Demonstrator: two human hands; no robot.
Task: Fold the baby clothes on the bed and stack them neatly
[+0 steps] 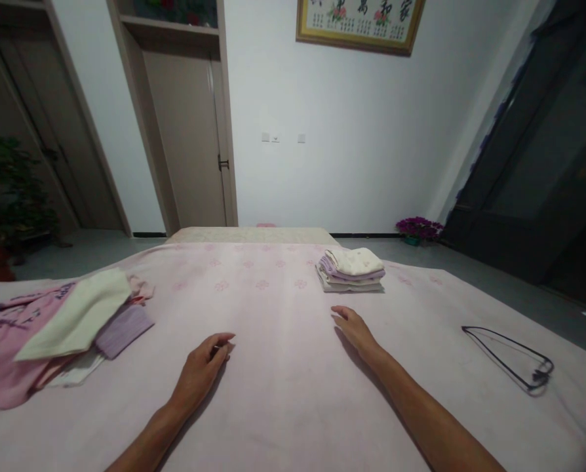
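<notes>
My left hand rests on the pink flower-patterned cloth, fingers loosely bent with a gap at the thumb, nothing held. To its left lies a loose heap of clothes: a pink printed garment, a cream piece on top and a folded purple piece at the side. My right hand is over the cloth with fingers loosely stretched and empty. Just beyond its fingertips sits a neat stack of folded clothes, cream on top, purple and pale layers below. Neither hand touches any garment.
A thin black looped object, perhaps a hanger, lies on the right of the cloth. Behind the covered surface stand a beige surface, a door and a white wall. Purple flowers stand on the floor.
</notes>
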